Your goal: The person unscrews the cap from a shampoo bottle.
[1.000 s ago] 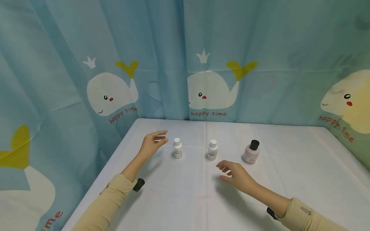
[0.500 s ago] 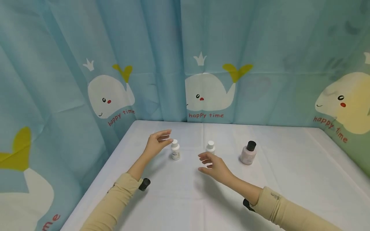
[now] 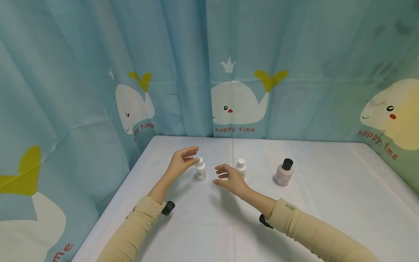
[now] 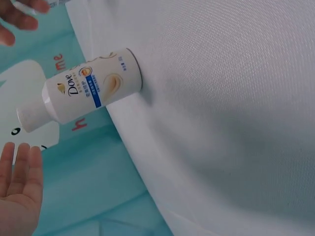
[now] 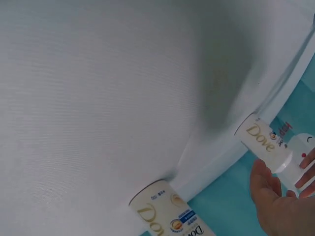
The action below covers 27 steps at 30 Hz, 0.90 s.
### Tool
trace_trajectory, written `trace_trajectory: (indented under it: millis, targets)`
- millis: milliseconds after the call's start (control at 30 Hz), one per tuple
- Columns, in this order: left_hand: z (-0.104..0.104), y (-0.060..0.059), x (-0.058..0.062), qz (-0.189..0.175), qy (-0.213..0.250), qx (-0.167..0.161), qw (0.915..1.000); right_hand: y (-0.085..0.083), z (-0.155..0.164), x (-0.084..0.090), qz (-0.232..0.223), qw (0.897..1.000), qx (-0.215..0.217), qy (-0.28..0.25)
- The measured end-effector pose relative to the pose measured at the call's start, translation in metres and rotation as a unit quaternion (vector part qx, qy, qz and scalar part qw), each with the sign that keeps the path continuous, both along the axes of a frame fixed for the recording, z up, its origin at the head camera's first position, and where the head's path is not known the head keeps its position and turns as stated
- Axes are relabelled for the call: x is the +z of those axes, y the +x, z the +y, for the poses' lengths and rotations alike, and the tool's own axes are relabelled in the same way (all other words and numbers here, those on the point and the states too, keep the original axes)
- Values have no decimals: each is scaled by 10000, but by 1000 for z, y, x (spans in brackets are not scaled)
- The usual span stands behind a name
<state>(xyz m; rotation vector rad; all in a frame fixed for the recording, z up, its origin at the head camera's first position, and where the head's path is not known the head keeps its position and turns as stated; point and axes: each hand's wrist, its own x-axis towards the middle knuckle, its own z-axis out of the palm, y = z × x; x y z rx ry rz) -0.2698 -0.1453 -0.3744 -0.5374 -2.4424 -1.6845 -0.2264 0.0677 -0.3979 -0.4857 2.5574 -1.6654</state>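
The left bottle stands upright on the counter, long axis vertical, white cap up, toward the back left. The middle bottle stands the same way just right of it, partly hidden by the right hand. A pink bottle with a black cap stands upright further right, apart from both hands.

The left hand reaches in from the left, wrist raised, fingers straight and loosely spread, thumb below. Its fingertips are at the left bottle's cap; whether they touch it cannot be told. The right hand hangs between the two white bottles, palm turned left, fingers relaxed and slightly bent, gripping nothing. Both forearms wear tan sleeves, each with a dark camera mount under the wrist.

The head view shows all three bottles in a row and the whale curtain behind. The left wrist view shows the left bottle close up, its "Dove" label readable, the left hand's fingertips short of its cap, and the right hand's fingertips in the corner. The right wrist view shows both white bottles from the base side, with the right hand beside the farther one.
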Motion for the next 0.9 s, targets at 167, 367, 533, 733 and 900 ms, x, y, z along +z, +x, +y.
trace_trajectory:
  millis: [167, 367, 533, 733, 900]
  targets:
    - [2, -2, -1, 7, 16, 88, 10000, -11, -11, 0, 72, 9997, -242, 18]
    - [1, -6, -3, 96, -14, 118, 9999, -26, -20, 0, 137, 9993, -337, 113]
    - [1, -8, -4, 147, -11, 57, 9999, -37, -28, -3, -129, 9997, -181, -61]
    - [1, -9, -9, 29, -9, 55, 10000, -45, -35, -5, -976, 9951, 17, -125]
    - [0, -11, -13, -89, 22, -105, 9999, -48, -39, -6, -1106, 9933, 158, -282]
